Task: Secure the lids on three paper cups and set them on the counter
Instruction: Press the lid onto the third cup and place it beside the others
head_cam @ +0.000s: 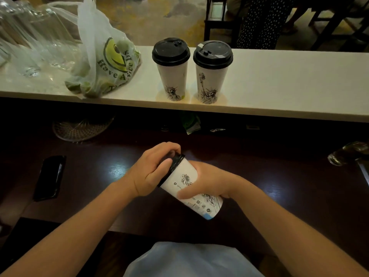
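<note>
You hold the third paper cup (191,188) tilted over the dark table (279,182) just in front of you, its mouth leaning up and to your left, its base toward your right. Your right hand (209,181) wraps the cup's white body, fingers (187,193) curled closed across the printed side. Your left hand (151,170) sits over the black lid (173,166) on the cup's mouth, its fingers (169,147) bent down around the far rim and the thumb pressed against the near edge; the lid seems to sit on the rim, though your hand hides too much of it to say whether it is fully seated. On the pale raised table (289,86) beyond, two lidded cups stand upright side by side, close but apart: the left cup (172,76) and the right cup (211,80), each with a black lid on top. To their left lies a thin plastic bag (103,62) printed with a smiley face, green fruit inside it. A black phone (50,177) lies flat on the dark table to your left, well apart from your hands.
</note>
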`<act>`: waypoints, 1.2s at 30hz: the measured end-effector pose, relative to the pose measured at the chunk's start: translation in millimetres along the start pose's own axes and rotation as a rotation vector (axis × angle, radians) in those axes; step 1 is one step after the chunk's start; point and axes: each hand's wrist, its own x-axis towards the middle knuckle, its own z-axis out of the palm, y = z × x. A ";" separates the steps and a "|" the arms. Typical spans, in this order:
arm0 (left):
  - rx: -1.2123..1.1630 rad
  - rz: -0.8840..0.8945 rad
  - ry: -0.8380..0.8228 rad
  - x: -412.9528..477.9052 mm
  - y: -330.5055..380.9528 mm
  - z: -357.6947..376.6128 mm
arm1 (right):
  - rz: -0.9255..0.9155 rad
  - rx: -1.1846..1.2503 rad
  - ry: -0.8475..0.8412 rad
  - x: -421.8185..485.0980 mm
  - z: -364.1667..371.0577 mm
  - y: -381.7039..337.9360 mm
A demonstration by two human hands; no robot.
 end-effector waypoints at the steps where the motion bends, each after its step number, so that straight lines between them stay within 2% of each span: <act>1: 0.017 -0.026 -0.006 0.7 -0.5 -0.1 | -0.010 -0.156 0.081 0.7 0.7 -2.6; 4: 0.037 -0.096 0.004 2.0 -2.5 1.4 | 0.000 -0.467 0.252 2.2 5.0 -8.1; 10: 0.084 -0.199 0.010 5.2 -2.7 2.3 | -0.043 -0.568 0.378 11.3 15.5 1.3; 13: 0.066 -0.249 0.013 8.2 0.9 -3.4 | -0.050 -0.491 0.329 12.4 13.5 0.0; 16: 0.023 -0.354 0.003 7.0 -2.8 -8.4 | -0.012 -0.310 0.251 12.6 7.8 2.9; 20: -0.070 -0.652 0.009 9.0 -15.9 -8.3 | 0.070 0.124 0.188 13.6 5.6 15.5; 22: -0.125 -0.800 -0.040 11.4 -19.8 -3.7 | 0.108 0.212 0.155 15.7 4.0 20.5; 24: -0.133 -0.867 -0.056 12.2 -21.2 1.6 | 0.133 0.208 0.131 17.0 3.2 25.4; 27: -0.068 -0.756 0.049 13.1 -28.2 9.8 | 0.140 0.181 0.143 17.7 3.5 30.8; 30: -0.304 -0.685 0.401 10.2 -35.9 21.3 | 0.115 0.274 0.270 19.3 -1.9 34.2; 32: -0.217 -0.629 0.549 2.5 -43.9 31.9 | 0.092 0.421 0.367 20.7 -9.1 36.9; 34: 0.011 -0.611 0.555 -11.0 -59.4 44.6 | 0.068 0.485 0.434 21.5 -15.0 38.3; 36: 0.223 -0.661 0.458 -26.7 -81.4 58.8 | 0.049 0.479 0.461 22.6 -17.8 38.8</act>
